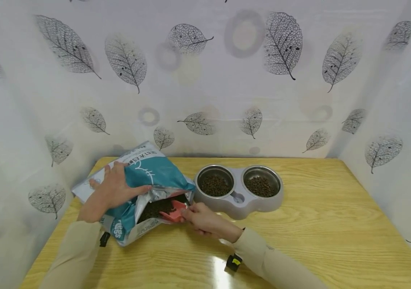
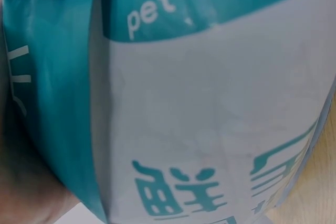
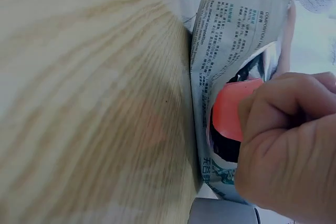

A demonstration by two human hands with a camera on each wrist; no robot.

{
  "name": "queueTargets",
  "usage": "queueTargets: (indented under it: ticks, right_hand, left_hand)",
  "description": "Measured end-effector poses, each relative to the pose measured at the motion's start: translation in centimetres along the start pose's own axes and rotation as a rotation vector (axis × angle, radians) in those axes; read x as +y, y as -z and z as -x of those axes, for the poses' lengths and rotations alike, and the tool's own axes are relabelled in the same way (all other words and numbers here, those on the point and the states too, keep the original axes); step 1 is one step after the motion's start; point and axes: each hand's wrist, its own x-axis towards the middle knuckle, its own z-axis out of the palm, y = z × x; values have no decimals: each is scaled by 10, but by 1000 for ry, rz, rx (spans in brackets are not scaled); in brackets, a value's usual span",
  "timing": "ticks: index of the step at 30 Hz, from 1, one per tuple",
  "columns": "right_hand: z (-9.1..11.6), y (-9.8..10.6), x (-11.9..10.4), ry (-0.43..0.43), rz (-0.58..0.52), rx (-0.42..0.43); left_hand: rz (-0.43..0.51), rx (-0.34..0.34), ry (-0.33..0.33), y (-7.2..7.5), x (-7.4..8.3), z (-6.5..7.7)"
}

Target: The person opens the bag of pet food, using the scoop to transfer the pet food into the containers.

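A teal and white pet food bag [image 1: 163,170] lies on its side at the left of the table, its mouth facing the front right. My left hand [image 1: 111,190] rests on top of it with spread fingers, the thumb stretched toward the mouth's upper edge. In the left wrist view the printed bag [image 2: 210,93] fills most of the picture. My right hand [image 1: 207,220] grips the handle of a pink scoop [image 1: 175,212], whose head is in the bag's mouth against dark brown kibble [image 1: 153,209]. From the right wrist, the curled fingers hide the scoop's handle.
Right of the bag stands a grey double pet bowl [image 1: 239,206] with two steel dishes, brown kibble [image 1: 214,186] in the left one and more kibble [image 1: 261,186] in the right. The wooden table [image 1: 321,233] meets a leaf-patterned sheet [image 1: 212,88] at the back and sides.
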Motion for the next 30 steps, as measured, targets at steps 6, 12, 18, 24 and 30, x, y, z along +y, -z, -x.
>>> queueTargets:
  ticks: [6,12,18,24,30]
  right_hand:
    - [12,11,0,13,-59,-50]
    - [23,18,-1,17,-58,-69]
    - [29,21,-1,74,-82,-90]
    - [32,25,1,148,-137,-104]
    - [38,31,-1,220,-153,-69]
  left_hand:
    - [-4,12,2,0,-1,-1]
    - [5,12,2,-1,-1,0]
    - [4,22,-4,-1,0,1]
    - [5,20,-5,-1,-1,0]
    - [-6,23,-5,-2,-1,0]
